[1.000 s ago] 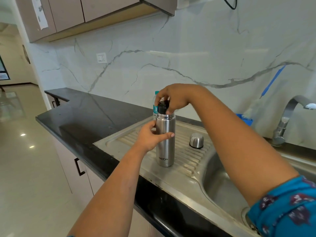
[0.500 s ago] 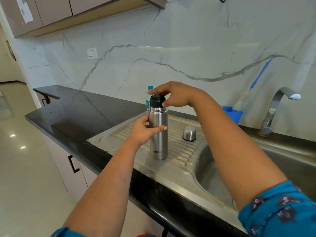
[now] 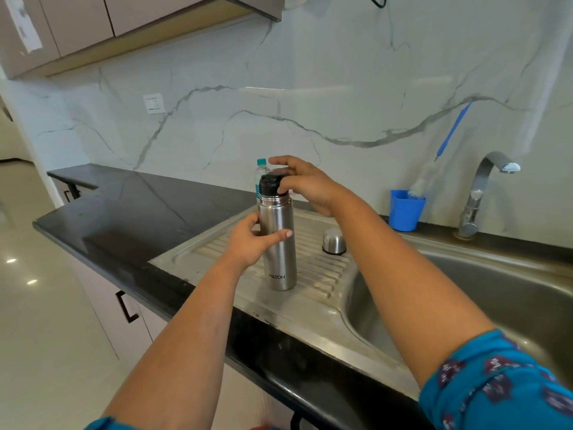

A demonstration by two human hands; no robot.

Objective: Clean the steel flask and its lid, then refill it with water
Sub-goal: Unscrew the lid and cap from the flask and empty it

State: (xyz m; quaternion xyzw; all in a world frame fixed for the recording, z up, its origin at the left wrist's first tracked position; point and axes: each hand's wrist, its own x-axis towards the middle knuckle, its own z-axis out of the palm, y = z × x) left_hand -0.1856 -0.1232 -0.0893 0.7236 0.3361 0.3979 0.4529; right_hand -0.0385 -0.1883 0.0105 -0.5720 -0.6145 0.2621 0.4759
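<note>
A steel flask (image 3: 280, 262) marked MILTON stands upright on the ribbed steel drainboard (image 3: 325, 274). My left hand (image 3: 248, 243) grips its upper body. My right hand (image 3: 305, 184) holds the black stopper (image 3: 269, 184) on the flask's mouth with thumb and fingers curled round it. The flask's steel cap (image 3: 334, 242) sits mouth-down on the drainboard, to the right of the flask.
The sink basin (image 3: 465, 293) lies to the right, with a steel tap (image 3: 483, 193) behind it. A blue cup (image 3: 404, 212) holding a bottle brush (image 3: 446, 144) stands at the wall. A clear plastic bottle (image 3: 259, 172) with a teal cap stands behind the flask. The black counter (image 3: 139, 212) stretches left.
My right hand has shifted round the black stopper, its fingers now more to the stopper's right side. The flask and my left hand stay put; the camera has turned slightly.
</note>
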